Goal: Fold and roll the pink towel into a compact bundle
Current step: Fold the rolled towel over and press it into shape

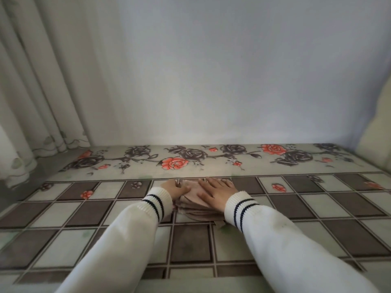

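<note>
The pink towel (195, 205) lies folded into a small layered stack in the middle of the table, its stacked edges facing me. My right hand (215, 190) lies flat on top of it with fingers straight, pressing down. My left hand (174, 188) rests against the towel's left side, thumb on the top layer and fingers reaching past its far left edge. Both arms wear white sleeves with dark striped cuffs. The hands hide much of the towel's top.
The table (105, 218) is covered in a cloth with brown and grey checks and a rose border at the back. A plain wall stands behind it. Curtains (31, 92) hang at the left, and a pale cushion (376, 132) sits at the right.
</note>
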{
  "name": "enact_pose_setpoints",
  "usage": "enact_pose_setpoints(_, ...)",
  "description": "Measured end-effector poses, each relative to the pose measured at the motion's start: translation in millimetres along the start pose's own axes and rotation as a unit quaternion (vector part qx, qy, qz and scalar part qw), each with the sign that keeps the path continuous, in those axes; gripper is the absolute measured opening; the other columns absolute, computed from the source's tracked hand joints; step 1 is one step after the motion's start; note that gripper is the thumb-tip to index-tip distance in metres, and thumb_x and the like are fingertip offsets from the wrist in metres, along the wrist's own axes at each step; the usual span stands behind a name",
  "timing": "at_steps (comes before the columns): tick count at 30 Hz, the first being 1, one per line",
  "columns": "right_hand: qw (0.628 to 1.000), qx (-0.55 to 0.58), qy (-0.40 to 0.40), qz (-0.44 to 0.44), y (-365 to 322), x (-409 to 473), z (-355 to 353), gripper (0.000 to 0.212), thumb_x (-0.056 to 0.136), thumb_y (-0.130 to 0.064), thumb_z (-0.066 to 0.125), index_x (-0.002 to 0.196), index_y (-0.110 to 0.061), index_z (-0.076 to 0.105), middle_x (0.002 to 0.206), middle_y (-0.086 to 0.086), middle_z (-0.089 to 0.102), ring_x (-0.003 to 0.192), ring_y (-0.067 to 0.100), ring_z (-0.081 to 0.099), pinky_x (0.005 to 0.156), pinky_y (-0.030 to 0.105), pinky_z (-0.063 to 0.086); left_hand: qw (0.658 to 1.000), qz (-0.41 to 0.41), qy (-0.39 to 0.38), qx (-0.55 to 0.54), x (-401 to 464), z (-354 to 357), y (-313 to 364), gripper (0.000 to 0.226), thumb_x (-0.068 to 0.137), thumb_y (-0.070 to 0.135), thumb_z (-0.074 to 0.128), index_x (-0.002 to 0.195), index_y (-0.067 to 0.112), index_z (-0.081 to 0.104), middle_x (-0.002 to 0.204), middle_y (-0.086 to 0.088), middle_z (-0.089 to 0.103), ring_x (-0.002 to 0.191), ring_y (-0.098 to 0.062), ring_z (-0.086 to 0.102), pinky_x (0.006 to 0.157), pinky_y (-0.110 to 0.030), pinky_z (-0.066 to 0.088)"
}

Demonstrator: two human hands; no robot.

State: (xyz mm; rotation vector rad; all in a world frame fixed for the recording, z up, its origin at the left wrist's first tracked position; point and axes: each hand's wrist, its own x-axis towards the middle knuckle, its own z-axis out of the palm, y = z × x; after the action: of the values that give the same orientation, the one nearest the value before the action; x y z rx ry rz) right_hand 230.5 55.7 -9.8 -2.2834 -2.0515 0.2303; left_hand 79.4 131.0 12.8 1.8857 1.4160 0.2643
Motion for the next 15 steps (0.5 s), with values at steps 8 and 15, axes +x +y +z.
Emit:
enact_pose_setpoints(8, 1.0, -0.007, 0.009, 0.004, -0.5, 1.4, 3.5, 0.06, 0.093, -0.056, 0.015, 0.148, -0.031, 0.008, 0.159, 0.0, 0.007, 0.147, 0.015, 0.006, 0.118, 0.039, 0.0, 0.995, 0.002, 0.037, 0.096, 7.5, 1.4, -5.9, 0.059, 0.089, 0.048, 0.049, 0.128, 0.003, 0.049, 0.132, -0.016, 0.056, 0.122, -0.029, 0.052, 0.099, -0.03, 0.04)
enact_pose_setpoints(15, 0.969, 0.224, 0.059, 0.089, 27.1, -13.1, -33.9, 0.053, 0.096, -0.039, 0.037, 0.143, -0.016, 0.03, 0.152, 0.007, 0.031, 0.137, 0.024, 0.034, 0.113, 0.036, 0.027, 0.997, -0.009, -0.002, 0.081, 5.9, -5.4, -2.8, 0.062, 0.087, 0.054, 0.047, 0.119, 0.002, 0.054, 0.118, -0.019, 0.064, 0.108, -0.035, 0.062, 0.094, -0.039, 0.051)
